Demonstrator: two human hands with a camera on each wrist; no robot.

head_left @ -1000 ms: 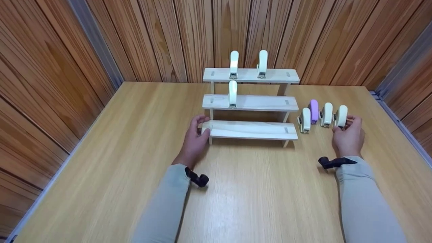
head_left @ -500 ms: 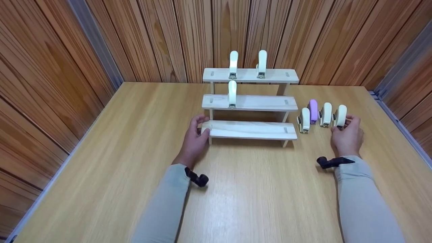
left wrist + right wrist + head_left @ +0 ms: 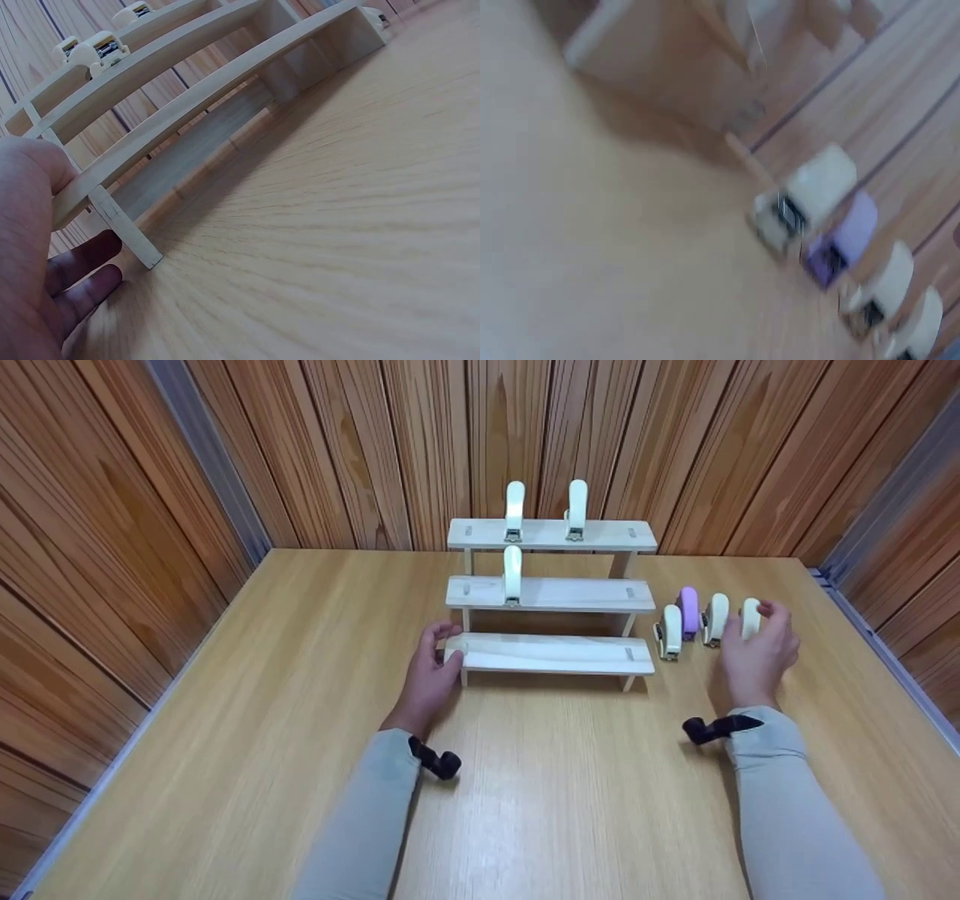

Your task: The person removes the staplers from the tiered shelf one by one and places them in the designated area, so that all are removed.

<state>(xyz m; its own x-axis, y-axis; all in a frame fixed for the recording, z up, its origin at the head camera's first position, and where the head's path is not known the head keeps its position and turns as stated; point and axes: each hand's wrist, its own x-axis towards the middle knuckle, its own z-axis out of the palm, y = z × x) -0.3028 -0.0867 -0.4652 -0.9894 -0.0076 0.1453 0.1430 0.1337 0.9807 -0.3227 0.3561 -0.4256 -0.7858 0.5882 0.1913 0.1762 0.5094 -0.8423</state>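
A three-tier wooden display stand [image 3: 551, 654] is on the table. My left hand [image 3: 427, 679] grips the left end of its lowest shelf, thumb on top; two fingers show below the shelf in the left wrist view. Two white mini staplers [image 3: 514, 510] [image 3: 577, 510] stand on the top shelf, another [image 3: 512, 574] on the middle one. Right of the stand, a purple stapler [image 3: 688, 613] and white staplers [image 3: 671, 631] [image 3: 715, 619] stand upright. My right hand [image 3: 759, 656], fingers apart, is at the rightmost white stapler [image 3: 750, 617], partly hiding it; contact cannot be told.
A wood-plank wall [image 3: 360, 450] rises behind the table [image 3: 300, 675], with similar panels at both sides. Grey metal strips run along the side edges. Black wrist cameras [image 3: 442, 765] sit on both cuffs. The right wrist view is blurred.
My right hand has shifted left from beside the rightmost stapler to in front of it, its fingers spreading. My left hand stays on the stand. The head view has tilted slightly.
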